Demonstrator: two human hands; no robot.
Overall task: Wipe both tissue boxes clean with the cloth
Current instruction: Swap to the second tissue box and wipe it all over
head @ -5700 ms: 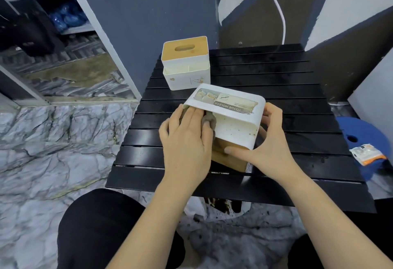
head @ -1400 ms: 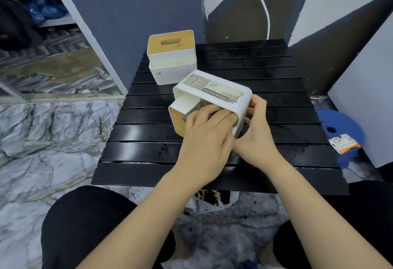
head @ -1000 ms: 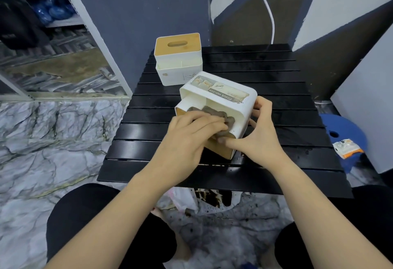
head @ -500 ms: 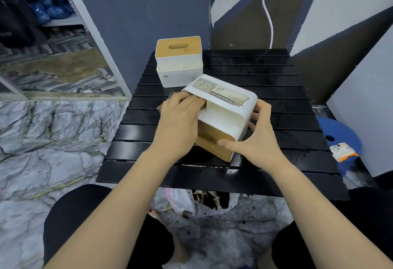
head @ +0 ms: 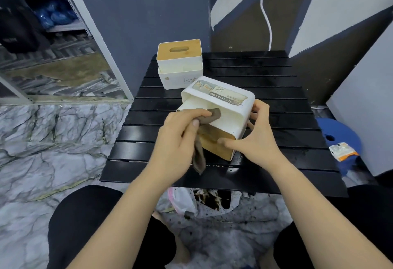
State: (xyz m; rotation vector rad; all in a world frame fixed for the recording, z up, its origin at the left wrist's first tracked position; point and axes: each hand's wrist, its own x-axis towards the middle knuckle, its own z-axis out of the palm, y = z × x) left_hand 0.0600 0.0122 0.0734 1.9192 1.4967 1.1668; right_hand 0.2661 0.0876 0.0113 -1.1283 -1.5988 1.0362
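A white tissue box (head: pixel 228 117) lies tipped on its side on the black slatted table (head: pixel 265 90), its labelled underside facing up and its wooden lid toward me. My left hand (head: pixel 176 141) grips a grey-brown cloth (head: pixel 212 115) and presses it against the box's near white wall; a tail of the cloth hangs below my palm. My right hand (head: pixel 253 139) holds the box at its right end, thumb on the lid's edge and fingers round the far side. A second white tissue box (head: pixel 180 66) with a wooden slotted lid stands upright at the table's back left.
A blue stool (head: pixel 338 134) with a small packet on it stands to the right of the table. A metal shelf frame (head: pixel 89 32) rises at the left, a white board (head: pixel 365 124) at the right. Marbled floor lies around, and a plastic bag (head: pixel 182 200) under the table's near edge.
My left hand has moved with the cloth from the box's left end to its near side wall. The box has turned slightly in my right hand.
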